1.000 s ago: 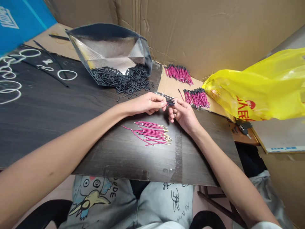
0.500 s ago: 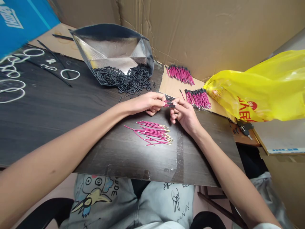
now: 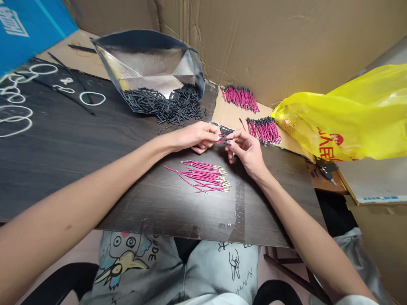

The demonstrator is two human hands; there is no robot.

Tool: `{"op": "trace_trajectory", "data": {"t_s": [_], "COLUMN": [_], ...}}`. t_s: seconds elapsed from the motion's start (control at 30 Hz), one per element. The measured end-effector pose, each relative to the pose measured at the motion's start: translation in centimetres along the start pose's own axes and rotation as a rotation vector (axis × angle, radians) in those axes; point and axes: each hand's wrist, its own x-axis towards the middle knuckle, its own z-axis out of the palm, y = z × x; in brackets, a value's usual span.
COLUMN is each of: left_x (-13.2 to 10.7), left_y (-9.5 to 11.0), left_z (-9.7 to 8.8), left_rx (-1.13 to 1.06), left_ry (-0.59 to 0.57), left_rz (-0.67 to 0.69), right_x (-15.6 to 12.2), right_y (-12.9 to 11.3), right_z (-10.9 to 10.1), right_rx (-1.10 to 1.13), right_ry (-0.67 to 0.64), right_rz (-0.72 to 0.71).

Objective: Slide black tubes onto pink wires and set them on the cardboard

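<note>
My left hand (image 3: 205, 137) is closed in a pinch around a few magenta wires (image 3: 221, 137), whose black-sleeved ends point to the right. Facing it, my right hand (image 3: 247, 151) has its thumb and fingers bent around those black sleeves (image 3: 227, 141); the exact contact is small and partly hidden. Below both hands lies a loose bunch of magenta wires (image 3: 205, 176) with bare metal tips toward the right. Just behind the fingertips, some black sleeves rest on a small shiny surface (image 3: 219, 125), partly covered by my hands.
An open foil bag (image 3: 152, 59) spills many short black tubes (image 3: 171, 106) at the back. Two bundles of sleeved wires (image 3: 241, 99) lie on cardboard (image 3: 222, 111). A yellow plastic bag (image 3: 346, 114) stands right; white loops (image 3: 92, 98) and black rods lie left.
My right thumb has shifted down slightly from its index finger, and the black sleeve ends show more separately. My left hand keeps its pinch almost unmoved.
</note>
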Motion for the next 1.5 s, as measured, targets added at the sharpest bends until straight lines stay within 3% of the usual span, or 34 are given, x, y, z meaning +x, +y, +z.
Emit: {"op": "trace_trajectory", "data": {"t_s": [0.17, 0.47, 0.83, 1.2, 1.5], "left_x": [0.02, 0.14, -0.06, -0.10, 0.13], "left_y": [-0.15, -0.59, -0.69, -0.51, -0.69], "left_z": [0.01, 0.12, 0.12, -0.04, 0.08], "left_rx": [0.018, 0.060, 0.158, 0.333, 0.244], "left_ry": [0.004, 0.019, 0.022, -0.071, -0.046], "left_rz": [0.036, 0.103, 0.148, 0.175, 0.174], "right_x": [0.32, 0.38, 0.52, 0.71, 0.50], "right_y": [0.14, -0.11, 0.05, 0.56, 0.60], "right_z": [-0.63, -0.94, -0.92, -0.80, -0.71], "right_rx": [0.068, 0.185, 0.201, 0.119, 0.144], "right_ry": [-0.065, -0.061, -0.037, -0.025, -0.103], "right_rz": [0.086, 0.119, 0.103, 0.066, 0.025]}}
